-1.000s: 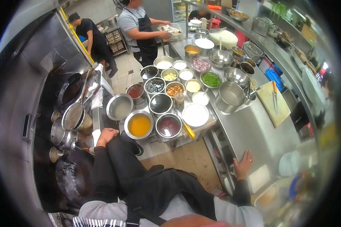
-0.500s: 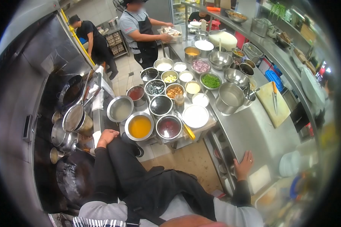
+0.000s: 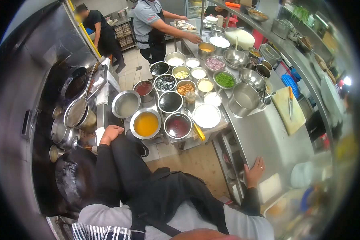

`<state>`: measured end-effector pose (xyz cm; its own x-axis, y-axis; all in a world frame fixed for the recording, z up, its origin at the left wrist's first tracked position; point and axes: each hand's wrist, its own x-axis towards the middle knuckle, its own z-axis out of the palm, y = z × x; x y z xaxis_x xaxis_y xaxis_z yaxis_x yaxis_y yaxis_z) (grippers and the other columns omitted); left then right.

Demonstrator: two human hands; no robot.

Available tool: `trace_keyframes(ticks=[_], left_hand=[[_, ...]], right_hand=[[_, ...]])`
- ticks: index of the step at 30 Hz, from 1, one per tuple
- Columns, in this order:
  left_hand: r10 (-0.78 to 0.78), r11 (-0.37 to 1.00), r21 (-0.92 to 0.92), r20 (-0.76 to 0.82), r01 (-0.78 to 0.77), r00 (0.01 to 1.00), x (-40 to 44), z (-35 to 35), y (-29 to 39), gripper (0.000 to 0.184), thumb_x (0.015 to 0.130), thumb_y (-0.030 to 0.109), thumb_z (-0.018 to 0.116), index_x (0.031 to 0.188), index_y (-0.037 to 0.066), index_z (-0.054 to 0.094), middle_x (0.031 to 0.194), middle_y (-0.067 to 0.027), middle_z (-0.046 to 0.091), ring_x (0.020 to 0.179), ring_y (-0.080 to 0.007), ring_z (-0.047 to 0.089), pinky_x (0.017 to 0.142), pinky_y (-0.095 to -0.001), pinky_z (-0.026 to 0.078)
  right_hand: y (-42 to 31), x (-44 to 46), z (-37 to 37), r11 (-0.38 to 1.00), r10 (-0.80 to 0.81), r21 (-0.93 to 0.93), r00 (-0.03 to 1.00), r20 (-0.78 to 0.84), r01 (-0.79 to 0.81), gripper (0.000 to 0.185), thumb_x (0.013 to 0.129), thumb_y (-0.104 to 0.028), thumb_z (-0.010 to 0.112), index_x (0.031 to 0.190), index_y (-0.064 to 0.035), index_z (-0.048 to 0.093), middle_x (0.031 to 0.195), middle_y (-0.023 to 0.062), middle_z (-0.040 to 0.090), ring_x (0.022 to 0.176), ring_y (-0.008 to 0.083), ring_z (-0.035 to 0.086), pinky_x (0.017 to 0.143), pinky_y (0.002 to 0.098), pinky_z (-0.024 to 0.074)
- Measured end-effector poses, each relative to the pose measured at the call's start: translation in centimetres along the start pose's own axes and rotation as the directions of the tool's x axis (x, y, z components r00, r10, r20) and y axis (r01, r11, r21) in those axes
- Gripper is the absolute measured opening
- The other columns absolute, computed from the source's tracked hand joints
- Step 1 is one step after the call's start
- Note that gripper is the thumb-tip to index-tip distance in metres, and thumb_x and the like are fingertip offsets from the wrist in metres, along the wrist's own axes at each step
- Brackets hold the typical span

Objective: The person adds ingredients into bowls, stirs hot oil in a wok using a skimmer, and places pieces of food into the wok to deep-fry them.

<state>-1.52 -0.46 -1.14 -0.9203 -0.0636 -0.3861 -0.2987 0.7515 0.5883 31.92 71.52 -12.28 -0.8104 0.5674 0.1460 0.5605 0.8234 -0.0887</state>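
My left hand (image 3: pixel 111 134) rests near my raised knee at the edge of the stove side, its fingers bent over and partly hidden, so its grip cannot be made out. On the steel counter (image 3: pixel 276 138) at the right, my right hand (image 3: pixel 254 172) lies flat with its fingers apart and a ring on one finger. Nearest to my left hand stand a pot of orange liquid (image 3: pixel 146 123) and a bowl of cloudy liquid (image 3: pixel 126 104). A white board (image 3: pixel 270 188) lies just right of my right hand.
Several pots surround a black-liquid pot (image 3: pixel 170 102). A yellow-handled utensil (image 3: pixel 198 131) sticks out over the front edge. A knife (image 3: pixel 291 104) lies on a cutting board (image 3: pixel 284 116). Woks (image 3: pixel 76 176) line the left. A co-worker (image 3: pixel 150 24) stands beyond; another person (image 3: pixel 98 32) bends at back left.
The view has shifted slightly. The co-worker in the apron has set the container down at the counter's far end and now reaches a hand toward the pots. My hands stay in place.
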Motion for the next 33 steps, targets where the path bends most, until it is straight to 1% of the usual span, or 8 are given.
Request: trace_keyframes(ticks=[13,15,19,22,25,27,31,33], left_hand=[[0.002,0.999,0.041,-0.018,-0.001,1.000,0.3,0.2,-0.2,0.041,0.081,0.036,0.069,0.101,0.001,0.075,0.089,-0.0106,0.075,0.085,-0.0213,0.070,0.082,-0.0330,0.051],[0.017,0.999,0.041,-0.007,-0.017,1.000,0.5,0.2,-0.3,0.037,0.084,0.032,0.071,0.103,0.000,0.075,0.090,-0.0096,0.075,0.083,-0.0178,0.069,0.081,-0.0304,0.051],[0.004,0.999,0.048,-0.013,-0.003,1.000,0.4,0.1,-0.1,0.037,0.084,0.032,0.071,0.103,0.000,0.075,0.090,-0.0097,0.075,0.083,-0.0177,0.069,0.081,-0.0301,0.051],[0.007,1.000,0.015,-0.004,-0.007,1.000,0.4,0.3,-0.2,0.037,0.084,0.032,0.071,0.103,0.000,0.075,0.090,-0.0099,0.075,0.084,-0.0180,0.069,0.081,-0.0303,0.051],[0.005,0.999,-0.032,-0.003,-0.005,1.000,0.2,0.3,0.0,0.040,0.082,0.034,0.070,0.101,0.000,0.075,0.088,-0.0125,0.075,0.085,-0.0221,0.070,0.082,-0.0328,0.052],[-0.004,1.000,0.016,-0.007,0.004,1.000,0.1,0.2,0.2,0.040,0.082,0.034,0.070,0.101,-0.001,0.075,0.089,-0.0127,0.075,0.085,-0.0219,0.071,0.082,-0.0327,0.052],[0.038,0.999,0.015,0.002,-0.038,0.999,0.2,0.2,0.1,0.040,0.082,0.034,0.070,0.101,-0.001,0.075,0.090,-0.0126,0.075,0.085,-0.0217,0.071,0.082,-0.0325,0.052],[0.023,0.996,0.092,-0.022,-0.021,0.999,-0.3,0.0,0.8,0.041,0.082,0.035,0.070,0.101,-0.001,0.075,0.090,-0.0124,0.075,0.085,-0.0219,0.071,0.082,-0.0328,0.052]], right_hand=[[-0.1,0.0,-0.2,1.000,-0.002,0.025,1.000,0.008,0.001,0.096,0.075,-0.049,0.077,0.150,-0.0050,0.035,0.156,0.0182,0.034,0.145,0.0355,0.029,0.119,0.0548,0.0207],[0.0,0.0,-0.1,1.000,-0.002,0.024,1.000,0.006,0.002,0.096,0.075,-0.049,0.076,0.150,-0.0049,0.035,0.156,0.0185,0.034,0.146,0.0356,0.029,0.119,0.0548,0.0206],[0.1,-0.1,-0.1,1.000,-0.009,-0.006,1.000,0.013,0.009,0.096,0.077,-0.050,0.075,0.150,-0.0045,0.035,0.156,0.0190,0.034,0.145,0.0362,0.029,0.119,0.0546,0.0208],[0.0,-0.1,-0.1,1.000,0.002,-0.011,1.000,0.017,-0.002,0.095,0.077,-0.051,0.075,0.150,-0.0045,0.035,0.155,0.0190,0.035,0.145,0.0363,0.030,0.119,0.0545,0.0210],[-0.1,-0.1,-0.2,1.000,0.002,-0.005,1.000,0.016,-0.001,0.095,0.077,-0.051,0.074,0.150,-0.0043,0.036,0.155,0.0189,0.035,0.145,0.0363,0.030,0.119,0.0549,0.0212],[-0.2,0.0,-0.4,1.000,-0.001,-0.003,1.000,0.011,0.001,0.094,0.077,-0.051,0.074,0.149,-0.0041,0.037,0.155,0.0191,0.036,0.144,0.0365,0.031,0.118,0.0551,0.0213],[-0.1,-0.1,-0.1,1.000,-0.009,0.013,1.000,-0.004,0.009,0.094,0.076,-0.050,0.075,0.149,-0.0037,0.037,0.154,0.0196,0.036,0.144,0.0368,0.031,0.118,0.0557,0.0213],[-0.2,0.1,-0.1,1.000,-0.009,0.027,1.000,-0.013,0.010,0.094,0.076,-0.050,0.075,0.149,-0.0036,0.037,0.154,0.0198,0.036,0.144,0.0368,0.031,0.118,0.0556,0.0212]])
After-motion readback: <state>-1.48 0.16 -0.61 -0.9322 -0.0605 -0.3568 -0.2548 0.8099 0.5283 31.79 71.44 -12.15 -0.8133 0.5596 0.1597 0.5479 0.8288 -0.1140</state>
